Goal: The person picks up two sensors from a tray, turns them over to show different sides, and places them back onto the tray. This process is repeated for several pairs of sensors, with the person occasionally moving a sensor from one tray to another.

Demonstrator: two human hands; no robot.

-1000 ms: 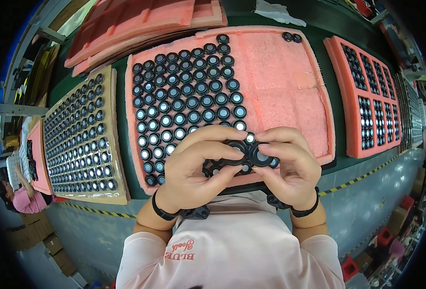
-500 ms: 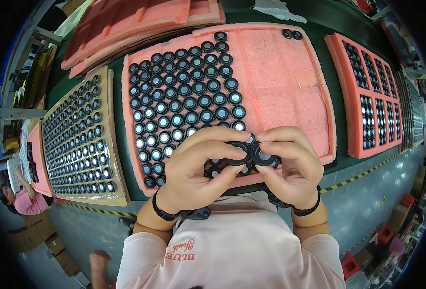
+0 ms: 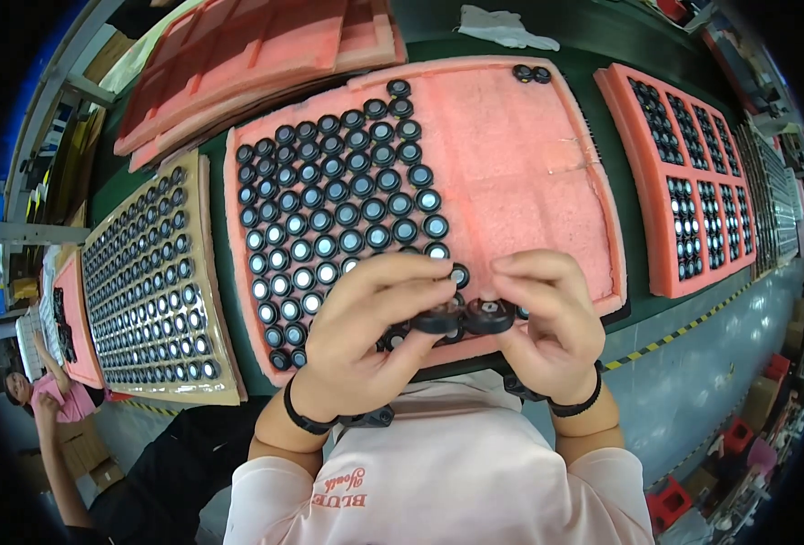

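Observation:
Two small round black speakers sit side by side between my hands, edges touching or nearly so, above the near edge of the pink foam tray (image 3: 529, 218). My left hand (image 3: 352, 318) pinches the left speaker (image 3: 435, 322) between thumb and fingers. At the right speaker (image 3: 490, 318), my right hand (image 3: 552, 318) has its thumb against the rim and its fingers curled over the far side. Both speakers are tilted, with their dark sides showing. Rows of similar speakers (image 3: 336, 191) with silver-grey centres fill the tray's left part; my left hand hides some near ones.
Two speakers (image 3: 531, 74) lie in the tray's far right corner. A filled tan tray (image 3: 216, 309) stands left, a divided pink foam tray (image 3: 684, 168) right. Pink foam sheets (image 3: 257, 54) are stacked far left, with a white glove (image 3: 506, 27) behind. People (image 3: 161, 463) are at the left.
Both speakers have tipped, turning their silver-grey centres out of sight. My right fingers have lifted and spread slightly. A person in dark clothing has come in at the lower left.

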